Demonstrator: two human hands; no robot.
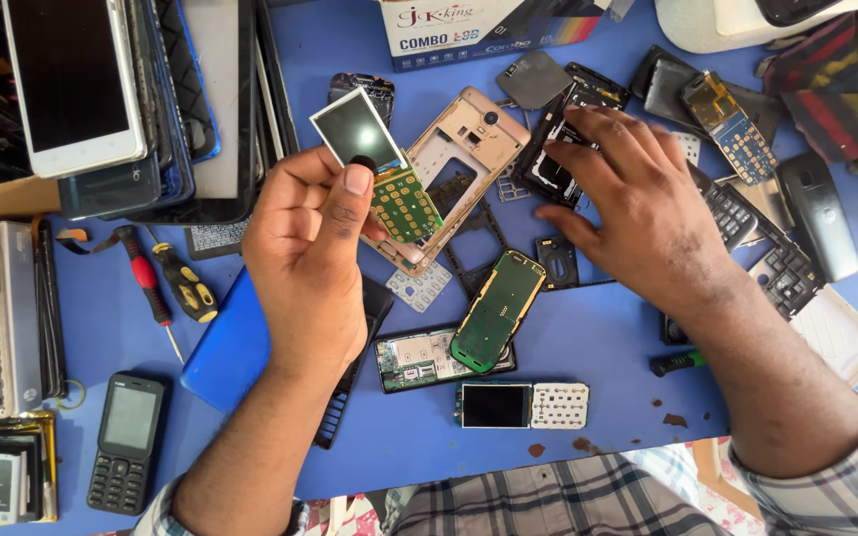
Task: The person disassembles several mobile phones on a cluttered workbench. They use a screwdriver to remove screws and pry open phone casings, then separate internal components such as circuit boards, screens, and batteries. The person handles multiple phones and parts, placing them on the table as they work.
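Green keypad board [381,179] with its little screen is sitting up in the left hand [305,263], fingers pinching it | long axis is running diagonal, screen end up-left | best gripping the edges, thumb off the screen | right hand [638,213] is lying spread over black parts on the blue table [588,337]

Green circuit board [401,199], blue table [588,337], red screwdriver [146,283].

Your right hand [638,213] covers part of the black phone shell [558,139], and the stacked phones [101,99] run off the top edge.
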